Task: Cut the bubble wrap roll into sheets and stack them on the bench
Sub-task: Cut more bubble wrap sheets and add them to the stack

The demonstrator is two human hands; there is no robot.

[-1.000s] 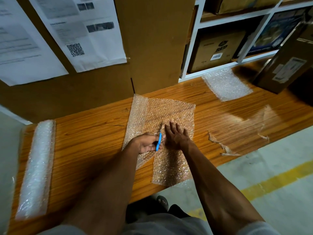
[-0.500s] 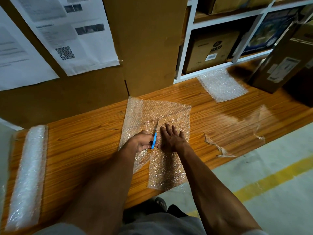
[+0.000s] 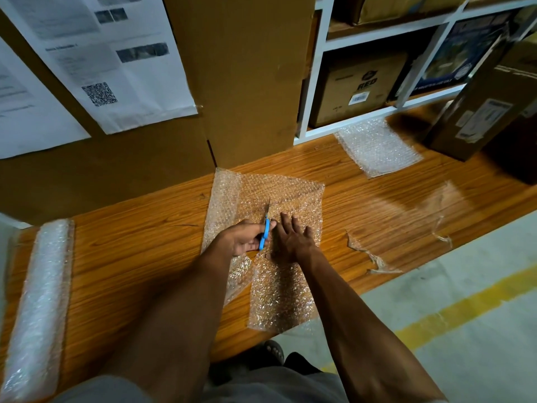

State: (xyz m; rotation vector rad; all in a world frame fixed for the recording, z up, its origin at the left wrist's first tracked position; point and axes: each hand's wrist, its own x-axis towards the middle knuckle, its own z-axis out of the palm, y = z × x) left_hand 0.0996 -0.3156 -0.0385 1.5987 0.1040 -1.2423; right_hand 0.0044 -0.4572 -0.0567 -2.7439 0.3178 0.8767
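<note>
A piece of bubble wrap lies flat on the wooden bench, its near end hanging past the front edge. My left hand grips blue-handled scissors whose blades point away from me into the wrap along a cut line. Just right of the scissors, my right hand presses flat on the wrap with straight fingers. A bubble wrap roll lies at the bench's left end. A cut sheet lies at the back right.
Thin plastic scraps lie on the bench to the right. A tall cardboard panel stands behind the wrap. Boxes fill white shelves, and a brown box leans at the far right. Grey floor with a yellow line runs along the bench.
The scissors and my left hand have edged a little farther away from me along the cut. My right hand keeps pressing the wrap beside them.
</note>
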